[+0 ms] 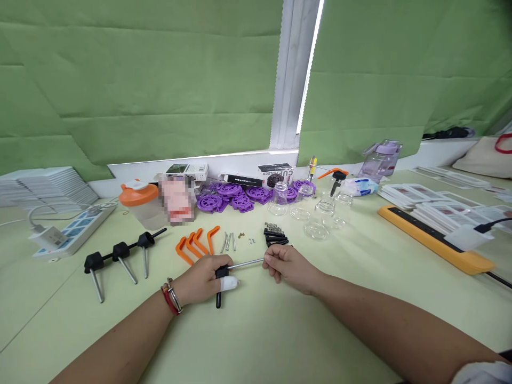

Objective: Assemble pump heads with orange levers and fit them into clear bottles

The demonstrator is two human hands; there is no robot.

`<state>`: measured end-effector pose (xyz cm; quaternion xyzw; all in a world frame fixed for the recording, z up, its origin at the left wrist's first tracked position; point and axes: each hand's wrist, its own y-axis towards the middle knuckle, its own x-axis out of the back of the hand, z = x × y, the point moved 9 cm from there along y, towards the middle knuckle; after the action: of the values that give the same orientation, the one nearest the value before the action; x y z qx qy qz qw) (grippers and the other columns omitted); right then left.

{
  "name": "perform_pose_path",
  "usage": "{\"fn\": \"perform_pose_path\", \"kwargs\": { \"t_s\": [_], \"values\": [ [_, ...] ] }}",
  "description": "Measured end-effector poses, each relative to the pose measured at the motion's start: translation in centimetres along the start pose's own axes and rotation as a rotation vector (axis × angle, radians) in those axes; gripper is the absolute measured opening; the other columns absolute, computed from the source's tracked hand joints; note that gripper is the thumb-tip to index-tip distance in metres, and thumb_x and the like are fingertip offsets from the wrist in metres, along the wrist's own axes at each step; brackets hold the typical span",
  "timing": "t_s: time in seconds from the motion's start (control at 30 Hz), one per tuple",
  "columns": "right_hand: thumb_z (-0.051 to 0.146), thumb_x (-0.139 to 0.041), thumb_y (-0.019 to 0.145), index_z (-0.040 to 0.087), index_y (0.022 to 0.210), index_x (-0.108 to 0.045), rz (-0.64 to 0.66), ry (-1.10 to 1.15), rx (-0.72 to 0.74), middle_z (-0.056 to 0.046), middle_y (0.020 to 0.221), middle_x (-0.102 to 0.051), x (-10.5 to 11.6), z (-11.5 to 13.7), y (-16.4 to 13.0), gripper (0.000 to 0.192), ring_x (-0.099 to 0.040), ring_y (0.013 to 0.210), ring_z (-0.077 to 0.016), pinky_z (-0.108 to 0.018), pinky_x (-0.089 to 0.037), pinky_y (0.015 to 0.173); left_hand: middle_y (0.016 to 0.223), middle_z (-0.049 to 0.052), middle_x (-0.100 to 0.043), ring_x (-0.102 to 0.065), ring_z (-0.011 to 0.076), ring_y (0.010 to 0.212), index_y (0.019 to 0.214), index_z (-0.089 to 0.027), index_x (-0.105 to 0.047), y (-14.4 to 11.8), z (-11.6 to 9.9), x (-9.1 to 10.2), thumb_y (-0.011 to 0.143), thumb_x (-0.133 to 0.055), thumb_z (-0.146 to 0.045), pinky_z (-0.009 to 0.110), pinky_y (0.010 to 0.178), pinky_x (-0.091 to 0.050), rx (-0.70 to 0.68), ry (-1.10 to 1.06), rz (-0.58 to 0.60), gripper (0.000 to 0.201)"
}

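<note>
Nearest, the two hands meet low on the pale green surface (260,330). The left hand (202,282), one fingertip bandaged white, is clamped around a black T-shaped fitting (220,288) whose stem points toward the viewer; the right hand (290,266) pinches the far end of the metal rod (246,263) that runs out of that fitting, so the rod spans the gap between them.

Just beyond lie orange levers (196,244), loose screws (228,241) and small black parts (275,237). To the left, three finished black fittings with rods (120,256) sit in a row — with bare surface in front of them.

Farther back stand clear glass jars (320,213), seemingly empty, beside purple gear wheels (232,197) and an orange-lidded shaker cup (140,202). A yellow tray (440,242) edges the right; a white power strip (68,232) the left.
</note>
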<state>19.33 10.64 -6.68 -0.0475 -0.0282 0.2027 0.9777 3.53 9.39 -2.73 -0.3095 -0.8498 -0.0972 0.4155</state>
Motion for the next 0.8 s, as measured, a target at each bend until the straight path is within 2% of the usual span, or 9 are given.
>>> {"fn": "perform_pose_path", "kwargs": {
  "t_s": [0.27,0.4,0.47,0.63,0.8],
  "values": [
    [0.054,-0.052,0.081,0.016,0.074,-0.055,-0.009,-0.042,-0.016,0.001,0.062,-0.053,-0.06,0.01,-0.06,0.039,-0.048,0.051,-0.0080,-0.022,-0.041,0.048,0.068,-0.002,-0.050,-0.043,0.0113,0.060,0.083,-0.017,-0.057,0.03,0.01,0.10,0.078,-0.055,-0.050,0.021,0.053,-0.034,0.007,0.000,-0.013,0.034],
    [0.050,-0.059,0.077,0.017,0.089,-0.052,-0.018,0.037,-0.004,-0.001,0.075,-0.057,-0.11,0.36,-0.22,0.035,-0.049,0.056,-0.0089,-0.022,-0.042,0.046,0.069,-0.002,-0.050,-0.043,0.0115,0.061,0.083,-0.017,-0.057,0.04,-0.04,0.11,0.078,-0.055,-0.051,0.021,0.053,-0.035,0.002,-0.015,-0.018,0.035],
    [0.046,-0.061,0.077,0.019,0.093,-0.050,-0.010,0.051,0.002,0.000,0.075,-0.057,-0.12,0.35,-0.23,0.034,-0.050,0.057,-0.0092,-0.022,-0.042,0.046,0.068,-0.002,-0.051,-0.043,0.0114,0.061,0.083,-0.017,-0.057,0.04,-0.03,0.09,0.078,-0.055,-0.051,0.021,0.053,-0.035,0.002,-0.014,-0.016,0.035],
    [0.041,-0.059,0.079,0.018,0.085,-0.050,0.008,0.040,0.015,-0.001,0.076,-0.058,-0.08,0.02,-0.08,0.025,-0.050,0.057,-0.0089,-0.022,-0.042,0.046,0.070,-0.001,-0.052,-0.044,0.0116,0.061,0.085,-0.017,-0.058,0.02,-0.03,0.07,0.078,-0.056,-0.051,0.021,0.053,-0.035,0.000,-0.010,-0.014,0.035],
    [0.046,-0.056,0.080,0.018,0.080,-0.050,0.007,0.016,0.015,-0.001,0.076,-0.059,-0.08,-0.17,0.01,0.029,-0.050,0.056,-0.0085,-0.022,-0.043,0.046,0.070,-0.001,-0.052,-0.044,0.0117,0.061,0.086,-0.017,-0.058,0.05,0.04,0.02,0.078,-0.055,-0.051,0.021,0.053,-0.035,-0.007,-0.015,-0.018,0.036]
  ]
}}
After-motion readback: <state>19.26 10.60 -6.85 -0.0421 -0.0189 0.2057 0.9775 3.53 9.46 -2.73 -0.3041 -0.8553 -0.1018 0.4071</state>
